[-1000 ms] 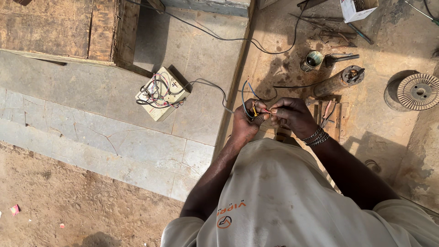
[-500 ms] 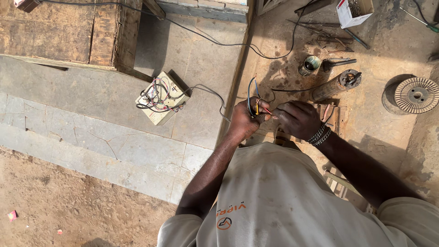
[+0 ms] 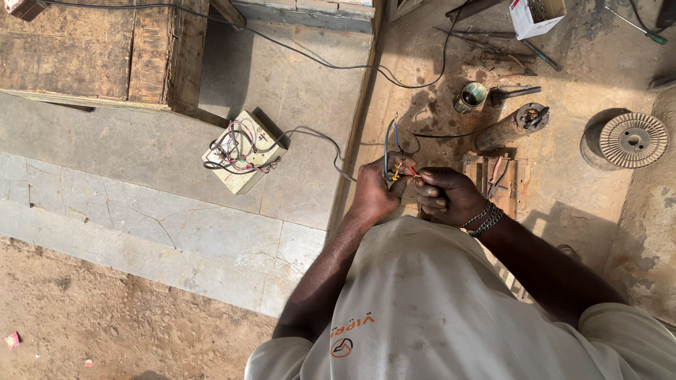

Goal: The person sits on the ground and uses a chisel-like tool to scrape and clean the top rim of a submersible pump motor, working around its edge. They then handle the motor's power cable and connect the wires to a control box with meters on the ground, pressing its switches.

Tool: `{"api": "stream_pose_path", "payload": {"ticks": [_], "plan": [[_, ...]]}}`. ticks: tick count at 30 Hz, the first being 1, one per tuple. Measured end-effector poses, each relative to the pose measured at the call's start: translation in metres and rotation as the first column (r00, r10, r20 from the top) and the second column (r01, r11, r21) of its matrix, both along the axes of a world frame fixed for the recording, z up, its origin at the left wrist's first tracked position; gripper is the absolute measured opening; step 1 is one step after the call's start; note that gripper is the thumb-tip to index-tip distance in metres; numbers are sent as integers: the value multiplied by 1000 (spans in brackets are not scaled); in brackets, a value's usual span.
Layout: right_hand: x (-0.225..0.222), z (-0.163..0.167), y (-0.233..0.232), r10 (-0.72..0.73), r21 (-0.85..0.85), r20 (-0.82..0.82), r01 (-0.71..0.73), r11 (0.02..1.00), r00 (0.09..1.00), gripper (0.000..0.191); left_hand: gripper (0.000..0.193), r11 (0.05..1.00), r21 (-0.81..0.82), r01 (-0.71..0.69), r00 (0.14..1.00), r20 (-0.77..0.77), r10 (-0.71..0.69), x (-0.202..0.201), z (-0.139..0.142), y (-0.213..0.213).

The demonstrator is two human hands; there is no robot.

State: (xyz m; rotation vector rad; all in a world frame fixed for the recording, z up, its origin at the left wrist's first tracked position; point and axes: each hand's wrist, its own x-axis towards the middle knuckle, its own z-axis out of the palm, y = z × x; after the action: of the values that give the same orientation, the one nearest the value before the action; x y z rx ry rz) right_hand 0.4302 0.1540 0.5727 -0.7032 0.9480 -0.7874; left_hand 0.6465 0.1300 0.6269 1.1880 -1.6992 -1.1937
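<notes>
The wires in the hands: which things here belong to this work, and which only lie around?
In use: left hand, right hand, coloured wires, cream wiring box.
Lying about: metal cylinder, wire spool, small tin, white carton.

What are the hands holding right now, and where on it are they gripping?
The left hand is closed around a bundle of wires near its loose ends. The right hand pinches the red wire at its tip.

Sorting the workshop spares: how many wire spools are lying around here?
1: a round ribbed spool lies flat on the floor at right, beyond the right hand. Others may be out of view.
</notes>
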Motion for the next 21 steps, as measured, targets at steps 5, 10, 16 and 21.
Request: {"api": "stream_pose_path", "payload": {"ticks": [5,10,16,21], "plan": [[2,33,-1,-510,-790,-600,-356,499,616,23,32,998,56,-43,999,-14,44,3,-1,-7],[0,47,-11,-575,-760,-595,-627,173,562,41,30,990,141,-26,999,-21,29,1,1,-10],[12,14,0,-245,-477,-606,-100,873,757,22,28,999,-27,-17,1000,-23,17,2,4,-4],[14,4,5,-41,-73,-161,30,997,986,25,29,1000,-13,1,1000,7,0,7,1,0]]}}
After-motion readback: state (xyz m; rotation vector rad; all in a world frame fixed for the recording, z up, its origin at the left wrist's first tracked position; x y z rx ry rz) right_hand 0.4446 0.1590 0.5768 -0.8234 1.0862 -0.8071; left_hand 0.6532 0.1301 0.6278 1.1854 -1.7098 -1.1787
